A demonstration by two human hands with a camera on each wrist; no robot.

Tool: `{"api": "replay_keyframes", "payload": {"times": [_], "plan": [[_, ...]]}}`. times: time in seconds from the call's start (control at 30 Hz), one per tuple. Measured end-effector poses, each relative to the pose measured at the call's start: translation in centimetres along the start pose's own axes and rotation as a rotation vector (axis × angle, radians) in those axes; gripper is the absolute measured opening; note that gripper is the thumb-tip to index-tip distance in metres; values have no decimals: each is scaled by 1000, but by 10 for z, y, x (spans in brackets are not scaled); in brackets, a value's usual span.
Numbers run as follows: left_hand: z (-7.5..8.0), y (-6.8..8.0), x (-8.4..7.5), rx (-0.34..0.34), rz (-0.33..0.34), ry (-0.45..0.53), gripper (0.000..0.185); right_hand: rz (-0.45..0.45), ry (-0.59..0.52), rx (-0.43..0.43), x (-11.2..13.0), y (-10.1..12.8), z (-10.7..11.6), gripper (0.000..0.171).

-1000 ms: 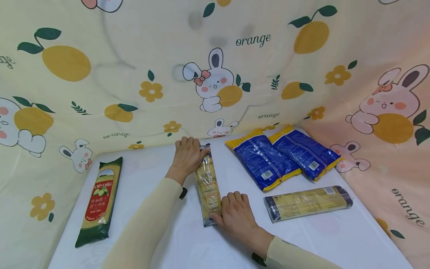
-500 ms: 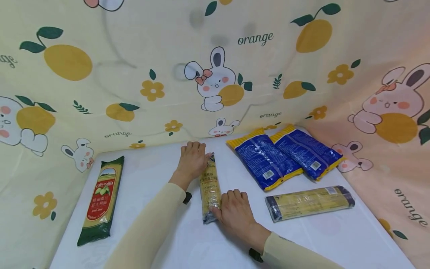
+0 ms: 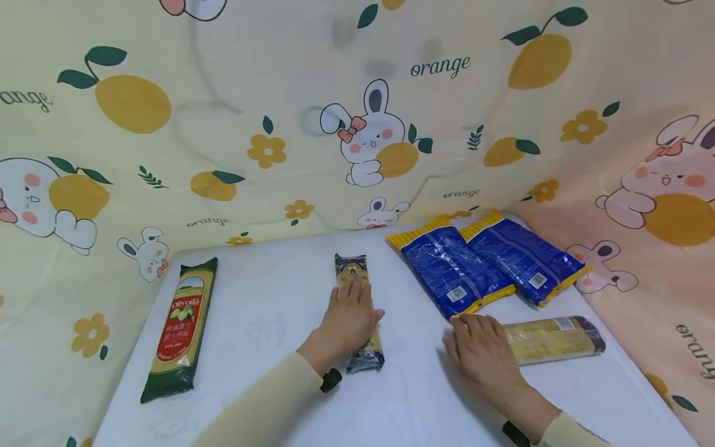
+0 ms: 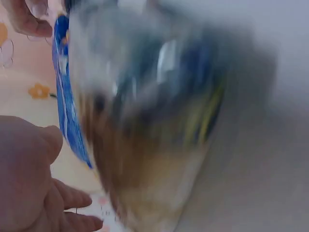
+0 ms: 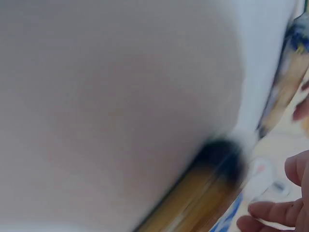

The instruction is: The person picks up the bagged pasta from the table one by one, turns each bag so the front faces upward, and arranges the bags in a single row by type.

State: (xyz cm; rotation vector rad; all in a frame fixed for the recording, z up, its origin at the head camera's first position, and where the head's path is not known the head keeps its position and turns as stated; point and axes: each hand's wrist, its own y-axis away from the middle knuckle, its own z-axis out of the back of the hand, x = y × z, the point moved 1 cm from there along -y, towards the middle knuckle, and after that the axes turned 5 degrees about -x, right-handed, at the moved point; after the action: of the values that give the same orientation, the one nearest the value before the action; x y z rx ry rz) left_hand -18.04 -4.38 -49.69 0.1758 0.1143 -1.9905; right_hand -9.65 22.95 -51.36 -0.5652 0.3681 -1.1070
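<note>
On the white table (image 3: 268, 323), we take the twin blue packets (image 3: 486, 264) as landmark. Left of them lies the middle noodle pack (image 3: 357, 310); our left hand (image 3: 349, 320) has slid from its far end to its middle and rests there, fingers relaxed. Our right hand (image 3: 483, 351) has left that pack and now lies flat on the near yellow pack's (image 3: 553, 339) left end, just below the landmark, suggesting attention is shifting there.

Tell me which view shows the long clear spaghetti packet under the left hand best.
The head view: the long clear spaghetti packet lies whole on the white table beneath the left hand. The left wrist view blurs it; the right wrist view shows only smears.
</note>
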Motion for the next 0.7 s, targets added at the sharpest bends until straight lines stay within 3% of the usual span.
{"api": "replay_keyframes", "payload": {"times": [0.1, 0.17, 0.37, 0.5, 0.7], "plan": [[-7, 9, -11, 63, 47, 76, 78, -70, 36, 89, -25, 17, 13, 46], [-11, 12, -16, 89, 71, 94, 81, -137, 67, 212, -35, 26, 20, 54], [-26, 15, -18, 86, 71, 75, 84, -263, 32, 465, -48, 39, 20, 74], [-28, 18, -15, 46, 28, 55, 79, -298, -32, 508, -48, 43, 19, 75], [-26, 23, -9, 2, 10, 66, 73, -267, 1, 479, -38, 45, 16, 69]]}}
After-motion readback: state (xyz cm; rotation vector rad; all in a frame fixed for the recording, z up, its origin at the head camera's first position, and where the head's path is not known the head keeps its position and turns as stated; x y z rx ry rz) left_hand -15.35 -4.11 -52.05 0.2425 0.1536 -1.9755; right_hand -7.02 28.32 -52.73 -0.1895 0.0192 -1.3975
